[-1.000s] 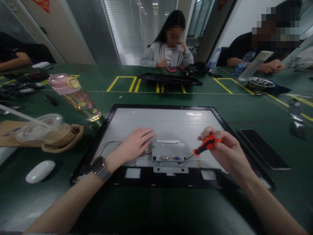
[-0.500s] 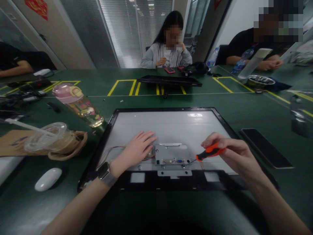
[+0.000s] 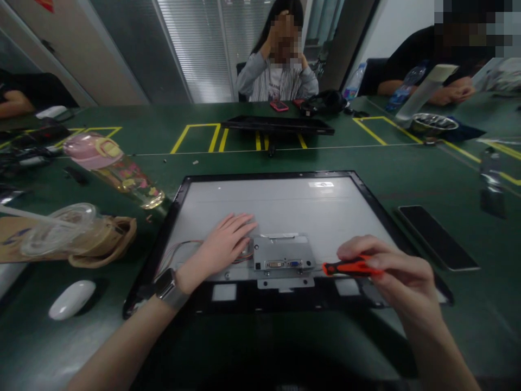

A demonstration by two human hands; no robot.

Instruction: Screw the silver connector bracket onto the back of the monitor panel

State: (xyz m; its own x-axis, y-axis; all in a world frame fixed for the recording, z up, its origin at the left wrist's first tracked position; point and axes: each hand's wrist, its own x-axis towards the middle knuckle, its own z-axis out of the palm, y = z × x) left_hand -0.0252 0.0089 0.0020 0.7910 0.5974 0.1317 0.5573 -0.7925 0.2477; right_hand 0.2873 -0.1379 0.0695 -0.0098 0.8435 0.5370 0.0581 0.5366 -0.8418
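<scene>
An opened monitor panel lies flat before me, its pale metal back inside a black frame. Low in its middle sits a metal box with video ports on the near side. My left hand rests flat on the panel just left of that box, fingers stretched out over some thin wires. Between thumb and fingers, my right hand grips an orange and black screwdriver. Its shaft points left at the box's lower right corner; whether the tip touches there I cannot tell.
A phone lies right of the panel. To the left are a pink-lidded bottle, an iced drink cup and a white mouse. A black screen lies beyond the panel. People sit across the table.
My right hand has turned the screwdriver from slanting to nearly level, a little lower. The left hand keeps its place on the panel. Across the table, a person has raised a hand to the head.
</scene>
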